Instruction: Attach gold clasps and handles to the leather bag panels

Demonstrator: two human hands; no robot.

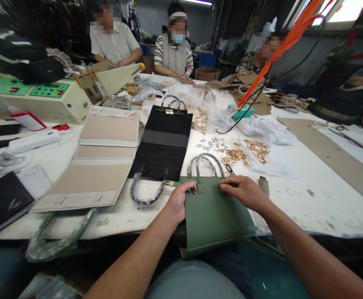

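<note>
One cream-coloured machine (72, 106) with a green control panel stands at the far left of the white table (293, 199), and a black booklet (5, 203) lies nearer the edge. Next comes an opened-out beige bag piece (89, 176), with a plastic-wrapped green handle (52, 249) hanging below it. Beside that, a black bag (161, 151) lies flat, its wrapped handle loop toward the person. The left hand (177, 203) is clamped on the left edge of the green bag (220, 220), thumb on the front by a gold-toned fitting (194, 189). This bag is at the table's near edge, tilted toward the lap, handles upward. Beyond it lie silver-coloured plates (211, 144) and loose gold-toned hardware (235, 156). The right hand (245, 191) has thumb and forefinger pinched together on a small metal piece (221, 188) near the bag's top. Farther right lies a long brown board (340, 151).
</note>
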